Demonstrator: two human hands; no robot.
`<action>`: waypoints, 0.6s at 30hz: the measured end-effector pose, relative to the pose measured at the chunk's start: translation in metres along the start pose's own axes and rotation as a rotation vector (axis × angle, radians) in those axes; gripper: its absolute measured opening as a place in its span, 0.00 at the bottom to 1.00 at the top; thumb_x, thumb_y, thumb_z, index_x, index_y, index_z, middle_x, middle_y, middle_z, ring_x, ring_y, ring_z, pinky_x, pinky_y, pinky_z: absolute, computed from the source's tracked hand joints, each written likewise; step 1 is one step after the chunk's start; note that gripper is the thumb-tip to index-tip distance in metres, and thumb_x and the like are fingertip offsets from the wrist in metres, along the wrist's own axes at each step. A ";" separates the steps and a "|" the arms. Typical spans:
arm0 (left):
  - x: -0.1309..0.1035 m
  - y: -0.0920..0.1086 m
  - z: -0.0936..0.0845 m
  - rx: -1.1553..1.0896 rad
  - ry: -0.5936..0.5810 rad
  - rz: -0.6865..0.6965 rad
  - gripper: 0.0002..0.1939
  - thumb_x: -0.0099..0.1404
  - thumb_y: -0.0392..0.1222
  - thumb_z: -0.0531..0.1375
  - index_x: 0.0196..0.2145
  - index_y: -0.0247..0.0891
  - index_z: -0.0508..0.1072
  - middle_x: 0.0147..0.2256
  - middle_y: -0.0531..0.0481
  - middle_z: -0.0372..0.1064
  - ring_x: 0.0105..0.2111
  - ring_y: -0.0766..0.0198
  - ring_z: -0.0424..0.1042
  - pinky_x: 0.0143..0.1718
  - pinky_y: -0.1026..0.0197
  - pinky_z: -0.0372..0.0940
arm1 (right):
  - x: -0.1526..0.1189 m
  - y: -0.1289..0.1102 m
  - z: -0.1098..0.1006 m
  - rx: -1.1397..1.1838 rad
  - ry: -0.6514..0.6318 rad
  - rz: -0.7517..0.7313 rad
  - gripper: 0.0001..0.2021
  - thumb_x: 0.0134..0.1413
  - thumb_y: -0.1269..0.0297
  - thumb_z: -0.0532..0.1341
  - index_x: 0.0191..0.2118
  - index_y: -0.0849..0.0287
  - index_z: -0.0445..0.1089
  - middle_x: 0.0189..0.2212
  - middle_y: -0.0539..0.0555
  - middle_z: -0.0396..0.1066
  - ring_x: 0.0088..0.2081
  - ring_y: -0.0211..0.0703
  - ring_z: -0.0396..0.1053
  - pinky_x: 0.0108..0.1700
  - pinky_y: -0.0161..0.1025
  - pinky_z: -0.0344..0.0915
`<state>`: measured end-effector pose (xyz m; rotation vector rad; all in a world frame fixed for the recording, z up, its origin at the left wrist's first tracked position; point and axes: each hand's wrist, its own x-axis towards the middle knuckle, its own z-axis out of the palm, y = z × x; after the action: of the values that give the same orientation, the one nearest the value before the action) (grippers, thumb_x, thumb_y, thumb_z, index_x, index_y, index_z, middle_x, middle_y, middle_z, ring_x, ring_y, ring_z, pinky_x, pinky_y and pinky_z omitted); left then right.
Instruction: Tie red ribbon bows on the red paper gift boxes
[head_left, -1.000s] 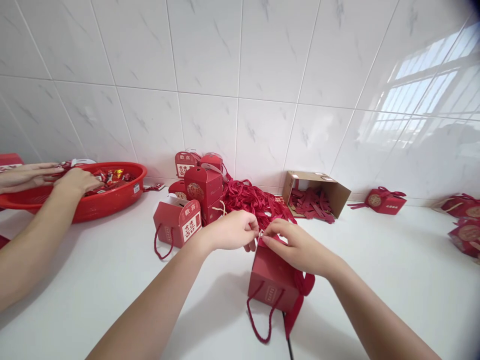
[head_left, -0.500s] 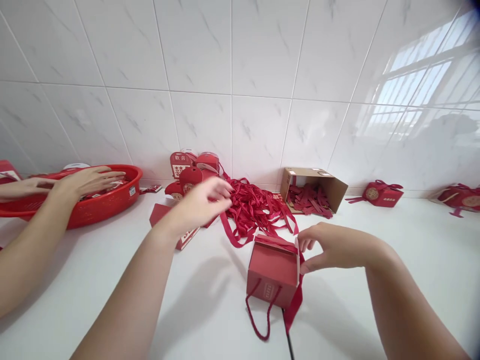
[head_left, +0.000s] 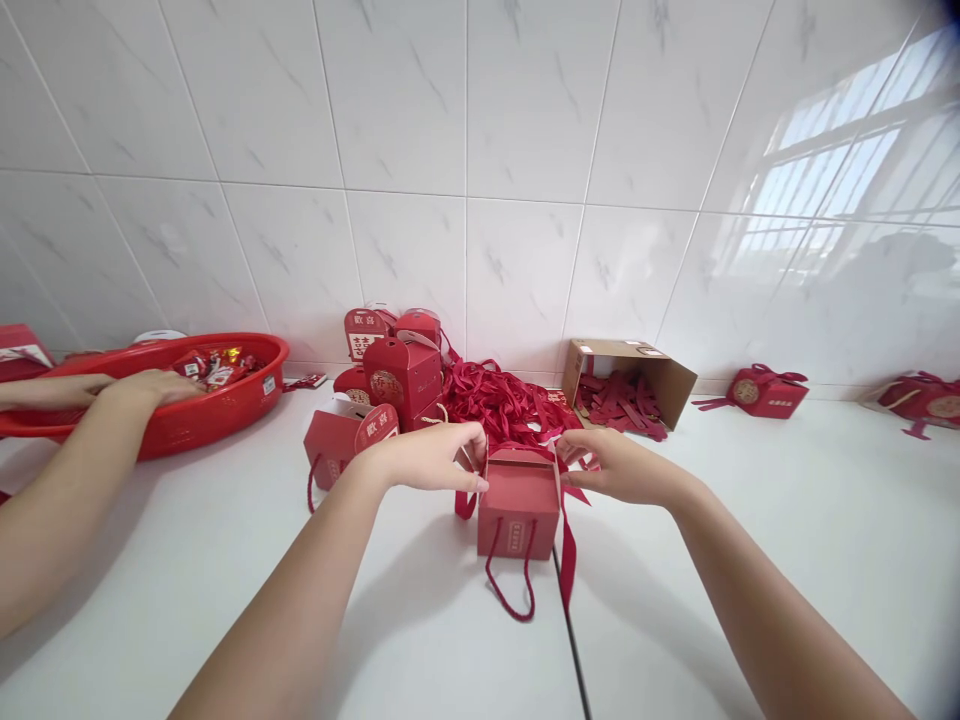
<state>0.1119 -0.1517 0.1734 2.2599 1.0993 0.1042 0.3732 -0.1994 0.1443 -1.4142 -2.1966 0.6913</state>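
A red gift box (head_left: 517, 520) stands in front of me, with a dark red cord handle (head_left: 517, 612) hanging down its near side. My left hand (head_left: 435, 458) is closed at the box's upper left edge, thumb at the near corner and fingers curled behind. At the opposite upper edge, my right hand (head_left: 619, 468) pinches the side, its fingertips partly hidden. Red ribbon (head_left: 568, 560) runs over the top of the box and hangs down on the right, and a loop of it shows on the left under my left hand.
Behind the box lies a heap of red ribbons (head_left: 499, 400), beside an open cardboard box (head_left: 679, 385) of ribbon pieces. Several red boxes (head_left: 405, 375) stand at left. A co-worker's hands reach into a red basin (head_left: 210, 425). Tied boxes (head_left: 769, 392) sit at right.
My left hand has come down and right, from the air onto the box's left edge. The box has shifted left and away, my right hand staying on it. The co-worker's hand has sunk deeper into the basin.
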 end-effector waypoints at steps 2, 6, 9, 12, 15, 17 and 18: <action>0.008 -0.007 0.001 -0.117 -0.019 0.010 0.21 0.50 0.50 0.65 0.39 0.41 0.64 0.39 0.49 0.70 0.38 0.59 0.69 0.36 0.61 0.61 | 0.002 0.004 0.004 0.058 0.058 0.011 0.05 0.50 0.63 0.58 0.34 0.56 0.67 0.37 0.54 0.71 0.40 0.45 0.67 0.42 0.42 0.63; 0.018 -0.015 0.002 -0.314 -0.026 0.027 0.22 0.50 0.47 0.66 0.38 0.40 0.63 0.27 0.57 0.64 0.28 0.65 0.65 0.31 0.63 0.57 | 0.009 0.011 0.010 0.174 0.200 0.043 0.05 0.45 0.68 0.57 0.27 0.56 0.58 0.29 0.49 0.66 0.32 0.40 0.64 0.34 0.38 0.62; 0.018 -0.016 0.000 -0.390 -0.003 0.048 0.16 0.52 0.47 0.64 0.35 0.39 0.65 0.26 0.57 0.62 0.28 0.67 0.64 0.31 0.63 0.57 | 0.012 0.013 0.010 0.254 0.211 0.084 0.05 0.45 0.71 0.54 0.29 0.56 0.55 0.27 0.48 0.64 0.29 0.37 0.63 0.29 0.35 0.60; 0.017 -0.015 0.000 -0.436 0.015 0.040 0.12 0.56 0.47 0.60 0.33 0.37 0.66 0.30 0.53 0.64 0.31 0.65 0.66 0.33 0.63 0.59 | 0.012 0.012 0.009 0.324 0.196 0.133 0.04 0.46 0.71 0.50 0.31 0.55 0.55 0.21 0.44 0.58 0.23 0.34 0.58 0.24 0.33 0.56; 0.019 -0.015 0.002 -0.467 0.040 0.007 0.10 0.57 0.46 0.58 0.32 0.38 0.64 0.29 0.53 0.61 0.26 0.68 0.64 0.26 0.65 0.57 | 0.012 0.011 0.009 0.353 0.178 0.149 0.04 0.48 0.70 0.50 0.32 0.56 0.59 0.22 0.45 0.59 0.23 0.33 0.56 0.25 0.33 0.56; 0.023 -0.015 0.005 -0.460 0.066 -0.008 0.09 0.56 0.45 0.58 0.31 0.38 0.63 0.28 0.55 0.58 0.23 0.70 0.59 0.22 0.67 0.52 | 0.013 0.010 0.010 0.355 0.155 0.144 0.03 0.50 0.68 0.53 0.33 0.57 0.62 0.25 0.47 0.63 0.24 0.33 0.57 0.26 0.33 0.57; 0.024 -0.015 0.007 -0.448 0.078 -0.009 0.09 0.56 0.45 0.57 0.31 0.38 0.63 0.28 0.55 0.57 0.22 0.71 0.57 0.21 0.67 0.50 | 0.013 0.010 0.011 0.345 0.144 0.129 0.04 0.51 0.66 0.54 0.33 0.57 0.63 0.26 0.48 0.64 0.25 0.34 0.57 0.26 0.34 0.57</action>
<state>0.1196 -0.1303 0.1547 1.8613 1.0082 0.3978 0.3681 -0.1856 0.1310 -1.3841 -1.7856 0.9310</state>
